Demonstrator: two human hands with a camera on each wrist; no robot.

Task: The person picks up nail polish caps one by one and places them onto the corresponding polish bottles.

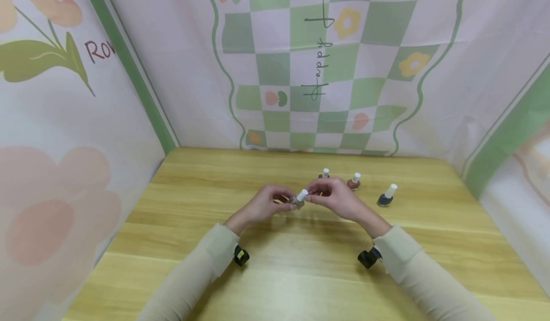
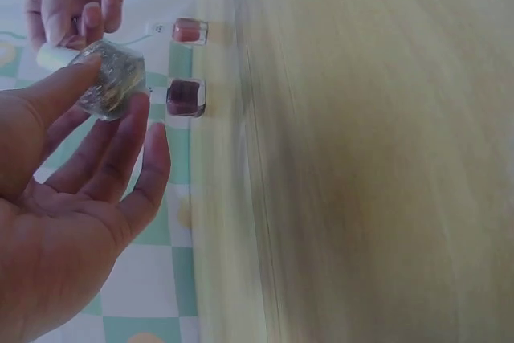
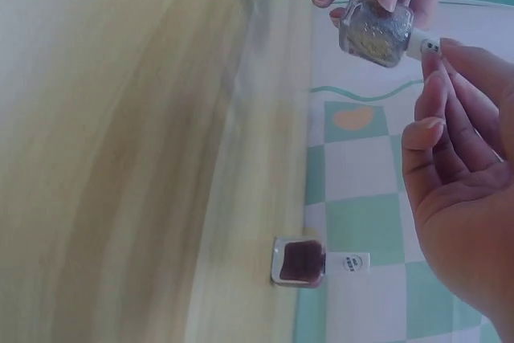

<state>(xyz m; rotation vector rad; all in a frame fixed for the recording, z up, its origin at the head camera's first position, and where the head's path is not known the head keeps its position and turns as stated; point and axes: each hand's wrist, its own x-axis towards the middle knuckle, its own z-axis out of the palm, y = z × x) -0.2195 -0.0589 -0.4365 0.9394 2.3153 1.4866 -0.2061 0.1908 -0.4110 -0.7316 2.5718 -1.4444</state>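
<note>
Between both hands, above the table, is a small clear nail polish bottle (image 3: 376,31) with glittery contents and a white cap (image 1: 302,195). My left hand (image 1: 265,203) pinches its glass body between thumb and fingertips; in the left wrist view the other fingers (image 2: 144,174) spread below it. From the other side, my right hand (image 1: 337,197) has thumb and index fingertip at the end of the cap, pinching it. A dark maroon nail polish bottle (image 3: 301,262) stands just behind the right hand, which partly covers it in the head view.
Right of the maroon bottle stand a reddish-pink nail polish bottle (image 1: 354,183) and a dark blue one (image 1: 385,197), both with white caps. They share the wooden table (image 1: 275,283). A checkered green and white cloth (image 1: 275,68) hangs behind the table's far edge.
</note>
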